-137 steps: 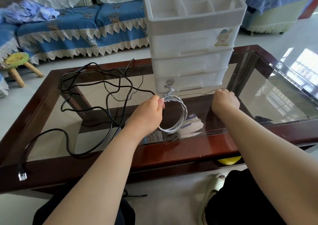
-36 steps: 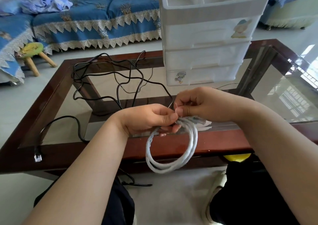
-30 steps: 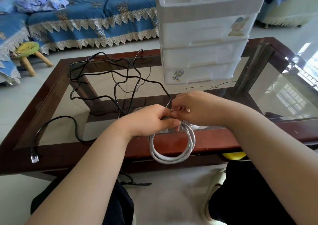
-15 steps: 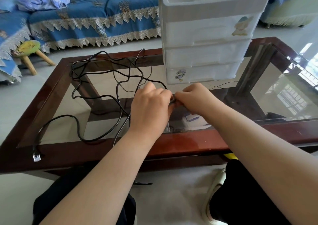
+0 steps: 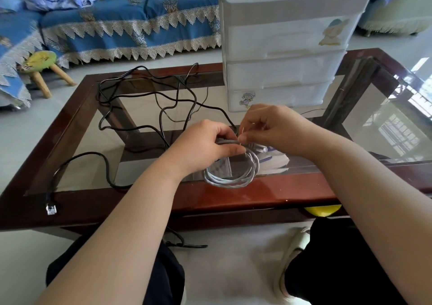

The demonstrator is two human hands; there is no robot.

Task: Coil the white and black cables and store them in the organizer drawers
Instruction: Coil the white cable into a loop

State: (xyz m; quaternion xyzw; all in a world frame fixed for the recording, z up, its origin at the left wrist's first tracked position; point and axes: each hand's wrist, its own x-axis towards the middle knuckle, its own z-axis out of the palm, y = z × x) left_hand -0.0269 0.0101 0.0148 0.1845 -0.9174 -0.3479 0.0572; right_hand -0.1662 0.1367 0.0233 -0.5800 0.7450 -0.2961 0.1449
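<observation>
The white cable (image 5: 230, 180) is wound into a small coil that hangs over the table's front rail. My left hand (image 5: 205, 148) grips the top of that coil. My right hand (image 5: 271, 127) pinches a thin wire tie (image 5: 243, 132) at the same spot, just right of my left fingers. The black cable (image 5: 149, 99) lies loose and tangled across the glass on the left, with its clear plug (image 5: 51, 209) on the front left rail. The white organizer (image 5: 287, 54) with three shut drawers stands at the back of the table.
The glass-topped table has a dark red wooden frame (image 5: 268, 195). A small wooden stool (image 5: 43, 64) and a blue covered sofa (image 5: 131, 19) lie beyond it. Papers (image 5: 273, 162) show under the glass. My knees and a pale shoe (image 5: 292, 253) are below the front edge.
The coil dropped back into sight below my left hand, over the front rail. My right hand drew slightly right and up, pinching the thin tie at the coil's top.
</observation>
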